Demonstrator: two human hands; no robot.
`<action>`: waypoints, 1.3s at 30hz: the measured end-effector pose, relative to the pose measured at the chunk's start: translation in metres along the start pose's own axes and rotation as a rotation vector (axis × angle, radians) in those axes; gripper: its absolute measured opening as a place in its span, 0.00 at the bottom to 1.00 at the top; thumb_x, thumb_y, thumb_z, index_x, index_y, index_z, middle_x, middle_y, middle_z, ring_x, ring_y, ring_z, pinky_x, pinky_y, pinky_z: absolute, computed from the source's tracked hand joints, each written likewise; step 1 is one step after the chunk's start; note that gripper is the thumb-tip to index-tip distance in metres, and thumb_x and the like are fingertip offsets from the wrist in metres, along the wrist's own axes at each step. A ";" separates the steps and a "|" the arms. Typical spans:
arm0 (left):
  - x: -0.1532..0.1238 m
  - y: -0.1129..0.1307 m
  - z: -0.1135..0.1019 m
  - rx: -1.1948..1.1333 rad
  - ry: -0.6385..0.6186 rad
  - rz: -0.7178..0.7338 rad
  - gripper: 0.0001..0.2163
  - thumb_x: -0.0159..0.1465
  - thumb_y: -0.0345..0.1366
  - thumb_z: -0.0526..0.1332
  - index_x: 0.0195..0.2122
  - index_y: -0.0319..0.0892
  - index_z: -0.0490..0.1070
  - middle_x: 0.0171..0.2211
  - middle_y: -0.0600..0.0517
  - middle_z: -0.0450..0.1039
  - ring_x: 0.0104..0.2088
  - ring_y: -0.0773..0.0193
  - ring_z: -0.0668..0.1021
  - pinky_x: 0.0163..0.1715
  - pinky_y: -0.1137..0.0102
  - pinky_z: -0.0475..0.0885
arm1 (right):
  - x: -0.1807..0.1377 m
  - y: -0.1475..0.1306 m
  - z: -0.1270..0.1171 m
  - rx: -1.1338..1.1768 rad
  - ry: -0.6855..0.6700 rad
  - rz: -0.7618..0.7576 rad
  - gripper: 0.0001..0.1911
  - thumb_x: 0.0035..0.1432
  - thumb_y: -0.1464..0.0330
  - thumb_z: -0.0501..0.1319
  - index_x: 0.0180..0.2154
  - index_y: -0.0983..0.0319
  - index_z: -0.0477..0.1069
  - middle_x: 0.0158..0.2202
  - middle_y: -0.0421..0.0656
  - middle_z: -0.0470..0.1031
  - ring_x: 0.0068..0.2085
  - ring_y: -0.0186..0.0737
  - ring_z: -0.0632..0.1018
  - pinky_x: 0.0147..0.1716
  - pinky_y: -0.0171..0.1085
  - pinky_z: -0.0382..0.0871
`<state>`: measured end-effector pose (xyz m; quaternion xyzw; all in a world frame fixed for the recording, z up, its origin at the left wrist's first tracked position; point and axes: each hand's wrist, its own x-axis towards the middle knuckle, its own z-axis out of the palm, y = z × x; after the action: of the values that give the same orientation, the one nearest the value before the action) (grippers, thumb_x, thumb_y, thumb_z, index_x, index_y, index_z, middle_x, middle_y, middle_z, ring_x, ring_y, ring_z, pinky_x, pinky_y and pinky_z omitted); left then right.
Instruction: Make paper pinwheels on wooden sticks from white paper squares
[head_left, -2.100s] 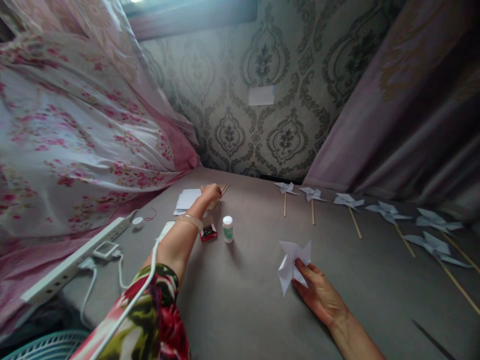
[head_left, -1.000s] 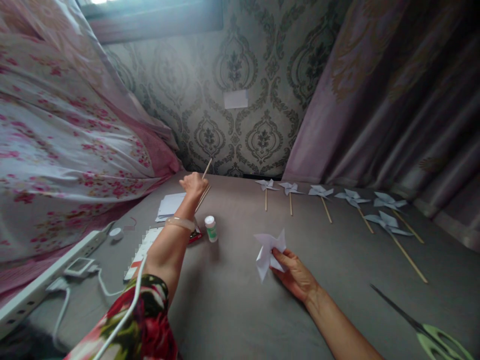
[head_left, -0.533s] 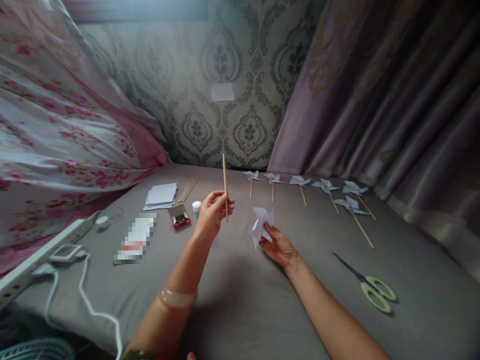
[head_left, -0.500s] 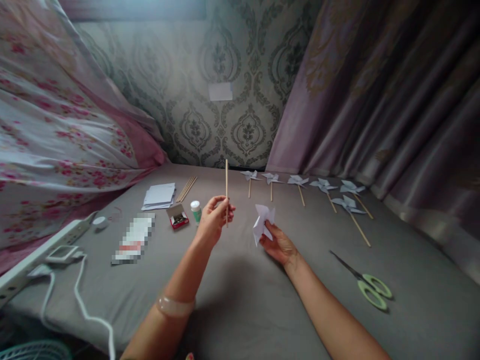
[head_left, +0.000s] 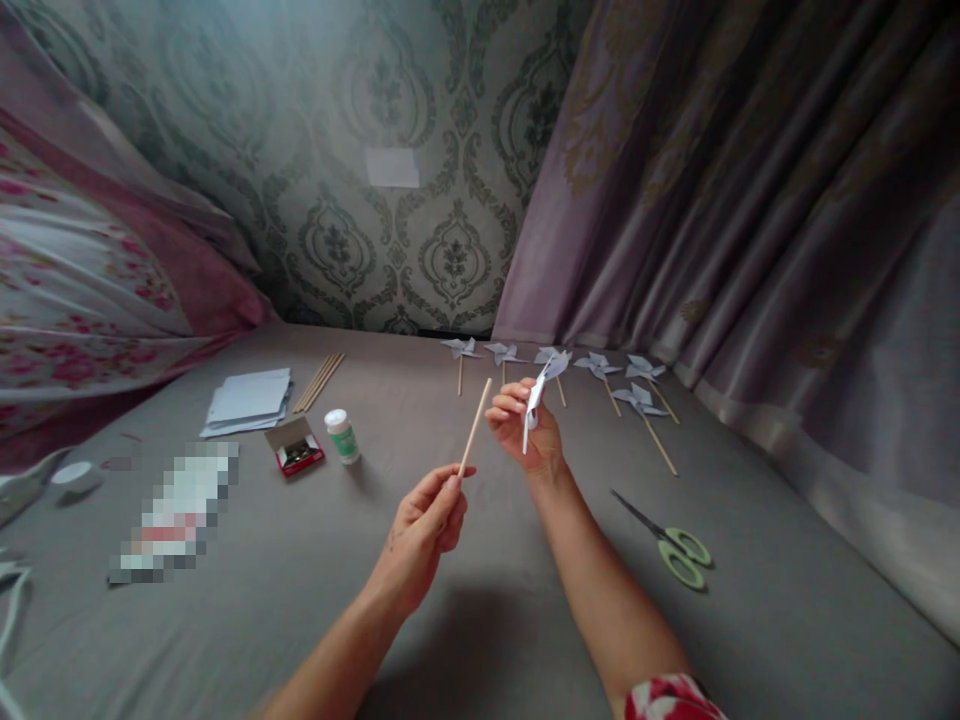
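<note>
My left hand (head_left: 429, 525) is closed around the lower part of a thin wooden stick (head_left: 475, 427), which leans up to the right. Just right of the stick's tip, my right hand (head_left: 531, 425) pinches a folded white paper pinwheel (head_left: 535, 400), turned nearly edge-on to me. The stick and the paper are apart. Behind my right hand, several finished pinwheels on sticks (head_left: 598, 368) lie in a row along the back of the grey cloth. Green-handled scissors (head_left: 667, 540) lie to the right of my right forearm.
On the left are a stack of white paper (head_left: 247, 400), several loose sticks (head_left: 319, 382), a red box of small metal pieces (head_left: 298, 455) and a white-capped bottle (head_left: 342, 437). A blurred-out packet (head_left: 180, 510) and a round white lid (head_left: 76, 482) lie farther left.
My right hand has lifted the paper pinwheel and turned it edge-on. My left hand has lowered and tilted the stick toward it. The whole view has swung to the right.
</note>
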<state>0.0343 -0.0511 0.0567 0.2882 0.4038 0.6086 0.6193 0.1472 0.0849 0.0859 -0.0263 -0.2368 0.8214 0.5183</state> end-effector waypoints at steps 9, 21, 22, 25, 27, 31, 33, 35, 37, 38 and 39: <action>-0.010 -0.005 0.002 -0.056 -0.047 -0.124 0.18 0.53 0.50 0.66 0.36 0.41 0.73 0.16 0.61 0.51 0.16 0.76 0.50 0.17 0.74 0.43 | 0.006 0.016 0.005 0.016 0.012 0.058 0.14 0.46 0.68 0.69 0.23 0.58 0.63 0.20 0.31 0.58 0.19 0.28 0.56 0.22 0.32 0.53; -0.009 -0.006 -0.002 -0.084 -0.070 -0.166 0.17 0.55 0.51 0.65 0.34 0.42 0.73 0.16 0.60 0.52 0.15 0.76 0.49 0.16 0.74 0.43 | 0.001 0.020 -0.001 -0.010 -0.010 0.223 0.15 0.42 0.69 0.72 0.20 0.59 0.65 0.19 0.31 0.58 0.19 0.28 0.52 0.22 0.33 0.48; -0.009 -0.007 -0.002 -0.078 -0.073 -0.163 0.17 0.55 0.51 0.64 0.34 0.42 0.73 0.16 0.60 0.52 0.15 0.76 0.49 0.16 0.74 0.43 | 0.001 0.020 -0.002 -0.006 -0.030 0.223 0.15 0.40 0.69 0.73 0.20 0.59 0.66 0.19 0.31 0.58 0.19 0.28 0.52 0.21 0.32 0.48; -0.010 -0.009 -0.002 -0.057 -0.074 -0.155 0.17 0.56 0.52 0.63 0.35 0.42 0.72 0.16 0.60 0.52 0.16 0.76 0.50 0.16 0.74 0.44 | 0.001 0.022 -0.002 -0.021 -0.065 0.224 0.16 0.39 0.68 0.74 0.19 0.59 0.66 0.19 0.31 0.55 0.19 0.28 0.51 0.21 0.32 0.47; -0.010 -0.010 -0.002 -0.045 -0.075 -0.149 0.18 0.56 0.53 0.63 0.35 0.42 0.72 0.16 0.60 0.52 0.16 0.76 0.50 0.16 0.74 0.44 | 0.001 0.022 -0.002 -0.029 -0.065 0.224 0.16 0.40 0.67 0.73 0.19 0.59 0.66 0.18 0.31 0.52 0.19 0.28 0.50 0.21 0.32 0.47; -0.011 -0.012 -0.003 -0.026 -0.072 -0.140 0.18 0.57 0.53 0.62 0.36 0.41 0.72 0.16 0.60 0.52 0.16 0.75 0.50 0.17 0.73 0.43 | -0.001 0.022 0.001 -0.015 -0.081 0.227 0.16 0.41 0.65 0.73 0.19 0.58 0.66 0.18 0.31 0.49 0.19 0.29 0.48 0.21 0.32 0.46; -0.011 -0.013 -0.003 -0.009 -0.066 -0.136 0.19 0.57 0.52 0.62 0.37 0.41 0.72 0.16 0.61 0.52 0.16 0.75 0.50 0.17 0.73 0.44 | -0.001 0.021 0.002 -0.015 -0.102 0.226 0.16 0.42 0.65 0.73 0.19 0.59 0.66 0.18 0.31 0.47 0.19 0.29 0.47 0.20 0.31 0.46; -0.011 -0.012 -0.003 0.016 -0.062 -0.129 0.19 0.58 0.52 0.61 0.38 0.40 0.71 0.16 0.61 0.52 0.17 0.75 0.51 0.18 0.74 0.44 | -0.002 0.020 0.003 -0.012 -0.127 0.225 0.15 0.43 0.65 0.72 0.19 0.59 0.66 0.18 0.31 0.45 0.19 0.29 0.47 0.20 0.30 0.47; -0.012 -0.011 -0.002 0.038 -0.063 -0.124 0.19 0.59 0.52 0.60 0.39 0.39 0.71 0.17 0.61 0.52 0.17 0.75 0.51 0.18 0.74 0.44 | -0.002 0.019 0.003 -0.007 -0.151 0.224 0.15 0.44 0.65 0.72 0.20 0.59 0.66 0.18 0.31 0.44 0.19 0.29 0.45 0.20 0.29 0.47; -0.012 -0.011 -0.002 0.047 -0.065 -0.120 0.20 0.60 0.52 0.59 0.39 0.38 0.70 0.17 0.61 0.52 0.18 0.75 0.51 0.18 0.74 0.44 | -0.002 0.019 0.003 -0.005 -0.162 0.222 0.15 0.45 0.65 0.71 0.20 0.59 0.66 0.18 0.31 0.44 0.19 0.29 0.45 0.19 0.29 0.47; -0.012 -0.011 -0.001 0.054 -0.068 -0.115 0.20 0.60 0.52 0.59 0.39 0.38 0.70 0.17 0.61 0.52 0.18 0.75 0.50 0.18 0.74 0.44 | -0.002 0.019 0.003 -0.007 -0.170 0.216 0.15 0.45 0.65 0.71 0.20 0.59 0.66 0.18 0.31 0.43 0.19 0.29 0.44 0.19 0.29 0.47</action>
<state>0.0395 -0.0642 0.0488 0.3016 0.4145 0.5507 0.6587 0.1309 0.0755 0.0805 0.0164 -0.2785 0.8709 0.4046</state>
